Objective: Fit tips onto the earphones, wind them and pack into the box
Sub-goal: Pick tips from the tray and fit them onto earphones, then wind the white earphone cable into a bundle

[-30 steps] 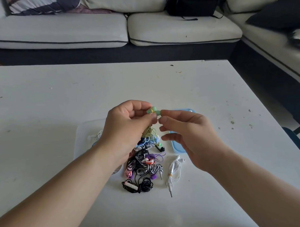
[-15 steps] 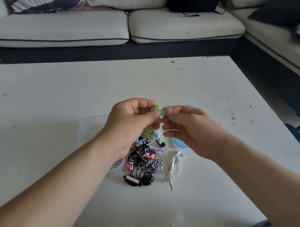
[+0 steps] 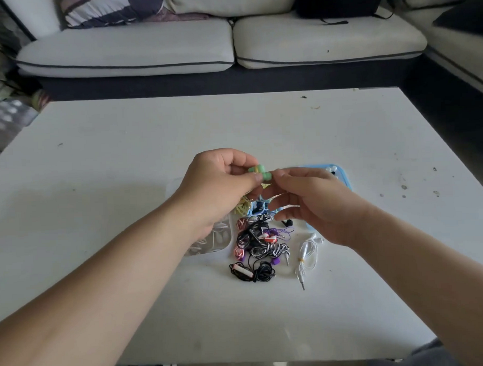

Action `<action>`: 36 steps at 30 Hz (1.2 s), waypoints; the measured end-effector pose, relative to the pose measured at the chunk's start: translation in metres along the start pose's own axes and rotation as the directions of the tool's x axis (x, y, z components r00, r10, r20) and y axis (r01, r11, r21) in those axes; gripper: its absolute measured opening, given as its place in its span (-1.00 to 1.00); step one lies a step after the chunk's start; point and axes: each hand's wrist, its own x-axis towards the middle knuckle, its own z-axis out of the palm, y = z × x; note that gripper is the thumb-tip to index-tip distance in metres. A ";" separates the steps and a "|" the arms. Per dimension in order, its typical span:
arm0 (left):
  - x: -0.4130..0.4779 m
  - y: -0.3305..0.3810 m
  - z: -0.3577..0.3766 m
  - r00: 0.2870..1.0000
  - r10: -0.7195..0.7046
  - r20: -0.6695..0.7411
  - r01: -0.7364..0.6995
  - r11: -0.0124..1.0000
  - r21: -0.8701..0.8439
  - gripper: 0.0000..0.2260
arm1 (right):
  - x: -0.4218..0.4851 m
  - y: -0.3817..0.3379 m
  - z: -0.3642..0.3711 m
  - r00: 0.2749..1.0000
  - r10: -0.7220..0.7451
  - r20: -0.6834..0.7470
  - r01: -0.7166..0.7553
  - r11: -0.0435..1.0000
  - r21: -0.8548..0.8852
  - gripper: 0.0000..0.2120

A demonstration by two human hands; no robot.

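The left grip point(image 3: 218, 187) hides most of the box point(image 3: 211, 242); the right grip point(image 3: 315, 205) covers much of the lid point(image 3: 344, 178).

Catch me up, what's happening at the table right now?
A person holds a pair of green earbuds above the table. The left hand pinches them and the right hand pinches at one bud's end, apparently fitting a tip. Below lies a pile of wound earphones, with a white set beside it. A clear box sits under the left forearm and a blue tray behind the right hand.
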 end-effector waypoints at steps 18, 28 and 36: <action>0.020 -0.050 -0.063 0.991 0.053 0.120 -0.131 0.468 0.874 -0.84 | 0.007 0.011 0.027 0.990 -0.032 -0.135 -0.021 0.927 -0.375 -0.84; 0.010 -0.022 -0.020 0.960 0.221 0.171 -0.234 0.299 0.925 -0.90 | -0.012 0.011 -0.013 0.978 -0.077 -0.193 -0.042 0.836 -0.547 -0.83; -0.033 -0.035 0.096 0.882 0.033 0.470 -0.437 0.431 0.789 -0.69 | -0.034 0.008 -0.048 0.963 -0.024 -0.268 -0.167 0.726 -0.667 -0.78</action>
